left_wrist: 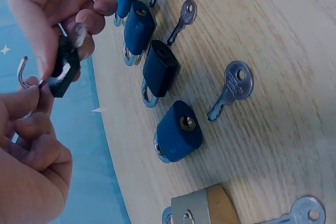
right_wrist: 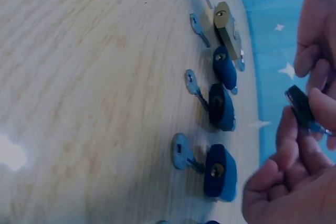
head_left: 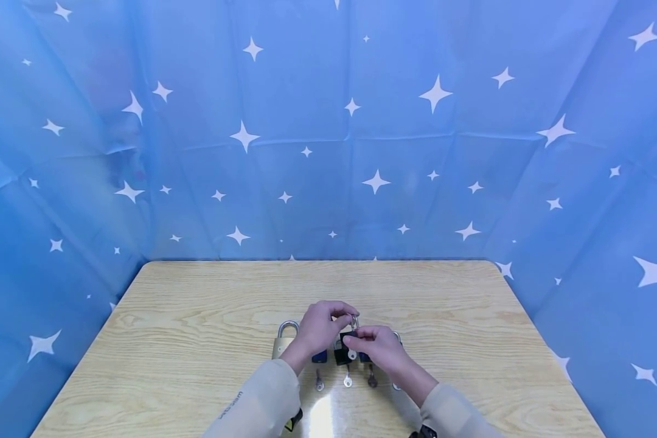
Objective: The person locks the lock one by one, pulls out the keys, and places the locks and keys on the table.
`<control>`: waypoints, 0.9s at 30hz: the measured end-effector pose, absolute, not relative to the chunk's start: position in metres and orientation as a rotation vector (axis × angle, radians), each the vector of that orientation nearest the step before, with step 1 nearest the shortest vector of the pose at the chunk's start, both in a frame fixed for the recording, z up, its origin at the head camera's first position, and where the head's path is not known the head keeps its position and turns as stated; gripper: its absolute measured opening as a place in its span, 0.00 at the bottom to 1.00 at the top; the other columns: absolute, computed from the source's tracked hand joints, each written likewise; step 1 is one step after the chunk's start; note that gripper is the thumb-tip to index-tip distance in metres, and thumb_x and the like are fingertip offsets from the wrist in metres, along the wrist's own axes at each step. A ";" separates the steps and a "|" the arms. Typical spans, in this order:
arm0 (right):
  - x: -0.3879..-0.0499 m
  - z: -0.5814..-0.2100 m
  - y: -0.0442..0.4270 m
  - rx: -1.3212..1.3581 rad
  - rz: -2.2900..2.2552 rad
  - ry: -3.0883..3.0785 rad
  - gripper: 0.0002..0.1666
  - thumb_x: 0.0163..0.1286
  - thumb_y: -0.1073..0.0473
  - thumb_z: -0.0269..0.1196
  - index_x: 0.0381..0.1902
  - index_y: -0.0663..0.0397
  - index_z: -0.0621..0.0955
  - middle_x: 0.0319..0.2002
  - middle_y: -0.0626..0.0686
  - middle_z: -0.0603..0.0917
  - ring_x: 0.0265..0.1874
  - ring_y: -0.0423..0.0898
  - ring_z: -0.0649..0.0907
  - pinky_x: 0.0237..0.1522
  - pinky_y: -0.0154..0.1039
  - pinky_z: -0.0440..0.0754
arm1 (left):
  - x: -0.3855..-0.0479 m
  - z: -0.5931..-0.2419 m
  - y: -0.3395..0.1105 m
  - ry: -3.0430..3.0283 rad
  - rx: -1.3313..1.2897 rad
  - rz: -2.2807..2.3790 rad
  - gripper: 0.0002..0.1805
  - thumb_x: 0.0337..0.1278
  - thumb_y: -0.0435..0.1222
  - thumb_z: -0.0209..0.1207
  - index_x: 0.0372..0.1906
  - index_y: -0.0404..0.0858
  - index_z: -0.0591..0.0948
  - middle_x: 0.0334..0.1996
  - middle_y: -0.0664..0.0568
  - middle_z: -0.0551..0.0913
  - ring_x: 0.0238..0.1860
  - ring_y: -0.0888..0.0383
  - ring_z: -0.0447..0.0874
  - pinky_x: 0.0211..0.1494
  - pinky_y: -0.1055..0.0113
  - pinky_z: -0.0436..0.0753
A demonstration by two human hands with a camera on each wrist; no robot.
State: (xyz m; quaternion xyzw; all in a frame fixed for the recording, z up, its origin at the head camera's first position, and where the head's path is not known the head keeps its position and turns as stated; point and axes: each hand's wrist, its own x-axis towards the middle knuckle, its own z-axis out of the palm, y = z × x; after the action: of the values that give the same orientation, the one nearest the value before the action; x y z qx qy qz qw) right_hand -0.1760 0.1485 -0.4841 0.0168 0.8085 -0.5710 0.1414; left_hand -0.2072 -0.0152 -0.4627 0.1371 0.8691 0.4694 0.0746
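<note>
A small black padlock is held up between both hands above the table. My left hand pinches its silver shackle with thumb and fingertips; one end of the shackle stands free of the body. My right hand grips the black body, and a silver key shows at its keyhole end. Beneath the hands, a row of padlocks stands on the table: a brass one, a blue one, a black one and further blue ones.
Single keys lie in front of the row, one silver key before the nearest blue padlock and a larger key before the brass one. The wooden table ends at a blue star-patterned curtain.
</note>
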 end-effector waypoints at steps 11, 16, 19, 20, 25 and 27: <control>-0.175 -0.487 0.147 0.023 -1.642 2.413 0.16 0.63 0.51 0.68 0.36 0.60 0.86 0.29 0.47 0.86 0.31 0.40 0.79 0.36 0.38 0.77 | -0.207 -0.461 -0.017 2.559 0.415 1.446 0.11 0.67 0.48 0.57 0.45 0.52 0.87 0.43 0.59 0.88 0.47 0.58 0.84 0.47 0.58 0.81; -0.173 -0.487 0.147 0.006 -1.680 2.386 0.14 0.64 0.54 0.67 0.38 0.62 0.85 0.30 0.50 0.86 0.30 0.40 0.79 0.37 0.39 0.79 | -0.208 -0.461 -0.022 2.549 0.425 1.438 0.09 0.65 0.45 0.59 0.44 0.52 0.87 0.44 0.59 0.88 0.46 0.58 0.85 0.46 0.59 0.82; -0.172 -0.488 0.148 -0.011 -1.678 2.385 0.13 0.65 0.56 0.67 0.38 0.62 0.84 0.29 0.50 0.85 0.30 0.41 0.79 0.35 0.38 0.78 | -0.209 -0.462 -0.025 2.540 0.434 1.444 0.08 0.63 0.44 0.61 0.42 0.52 0.88 0.42 0.59 0.88 0.43 0.60 0.84 0.45 0.62 0.81; -0.172 -0.488 0.148 -0.016 -1.673 2.385 0.13 0.65 0.56 0.66 0.38 0.63 0.84 0.28 0.50 0.84 0.29 0.41 0.78 0.34 0.37 0.78 | -0.210 -0.462 -0.026 2.533 0.437 1.449 0.07 0.63 0.43 0.62 0.42 0.51 0.88 0.41 0.59 0.88 0.42 0.61 0.84 0.44 0.62 0.81; -0.171 -0.487 0.149 -0.067 -1.661 2.349 0.14 0.66 0.56 0.65 0.40 0.63 0.83 0.26 0.47 0.81 0.28 0.41 0.76 0.32 0.35 0.75 | -0.211 -0.462 -0.030 2.535 0.431 1.437 0.07 0.62 0.42 0.63 0.41 0.47 0.88 0.36 0.57 0.89 0.38 0.61 0.85 0.42 0.62 0.81; -0.171 -0.486 0.149 -0.086 -1.661 2.326 0.14 0.67 0.55 0.64 0.39 0.64 0.83 0.27 0.46 0.79 0.28 0.40 0.75 0.32 0.34 0.74 | -0.211 -0.462 -0.030 2.554 0.427 1.414 0.07 0.61 0.42 0.63 0.41 0.47 0.87 0.35 0.57 0.89 0.37 0.60 0.85 0.41 0.61 0.81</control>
State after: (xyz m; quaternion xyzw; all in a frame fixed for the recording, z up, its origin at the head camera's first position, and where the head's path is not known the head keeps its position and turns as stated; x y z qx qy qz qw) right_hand -0.1709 0.1492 -0.4864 -0.0297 0.8054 -0.5751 0.1405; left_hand -0.2109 -0.0303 -0.4623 0.1440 0.8617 0.4771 0.0953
